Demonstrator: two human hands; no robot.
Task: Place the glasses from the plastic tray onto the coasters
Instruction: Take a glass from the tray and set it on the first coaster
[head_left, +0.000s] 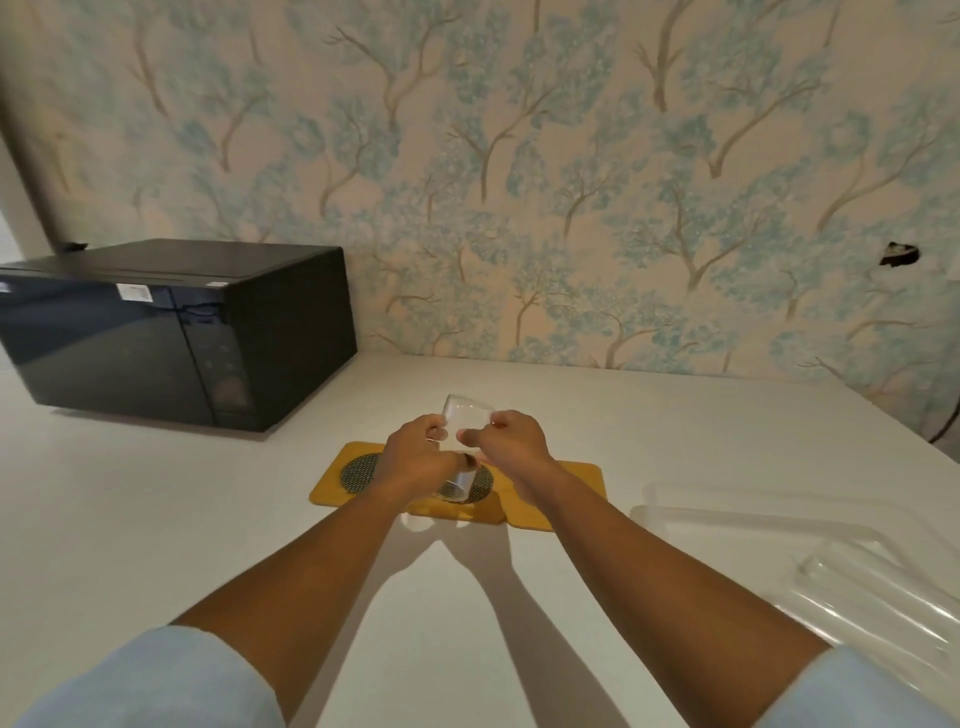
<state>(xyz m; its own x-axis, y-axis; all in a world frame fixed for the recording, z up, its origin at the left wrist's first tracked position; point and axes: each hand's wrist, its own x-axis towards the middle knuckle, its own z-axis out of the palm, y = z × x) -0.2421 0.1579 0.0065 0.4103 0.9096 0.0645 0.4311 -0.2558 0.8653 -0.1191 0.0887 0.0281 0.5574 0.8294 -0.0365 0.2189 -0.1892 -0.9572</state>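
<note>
A clear drinking glass (464, 415) is held between both hands, with its base resting on or just above the middle round woven coaster (480, 486). My left hand (415, 457) grips its left side and my right hand (511, 441) pinches its right side near the rim. A second dark woven coaster (358, 470) lies bare to the left. Both coasters sit on a yellow mat (582, 480). My right forearm covers the mat's right part. The clear plastic tray (852, 566) lies at the right, and glasses in it are hard to make out.
A black microwave (171, 332) stands at the back left of the white counter (156, 509). The wallpapered wall (519, 182) runs along the back, and the counter's right edge angles toward a dark cable (948, 426).
</note>
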